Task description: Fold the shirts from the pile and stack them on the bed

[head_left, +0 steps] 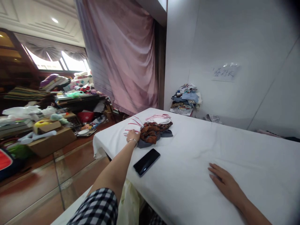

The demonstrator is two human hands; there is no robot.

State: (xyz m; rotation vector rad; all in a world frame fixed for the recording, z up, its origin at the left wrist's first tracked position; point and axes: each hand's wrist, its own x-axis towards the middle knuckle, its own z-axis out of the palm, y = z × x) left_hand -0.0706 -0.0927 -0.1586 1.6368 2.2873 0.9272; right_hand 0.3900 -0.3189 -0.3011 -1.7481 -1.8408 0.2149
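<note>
My left hand, with a bracelet at the wrist, reaches to a small pile of clothes on the white-covered table. Its fingers are closed on a white garment with red stripes at the pile's left side. Against that hand lies a crumpled brown and orange garment, with dark grey cloth under it. Pink and white cloth lies behind. My right hand rests on the white cover, fingers stretched out and holding nothing.
A black phone lies between my arms near the table's front edge. Beyond the far edge stands a heap of folded clothes by the white wall. On the left are a cardboard box and cluttered goods on a tiled floor. A pink curtain hangs behind.
</note>
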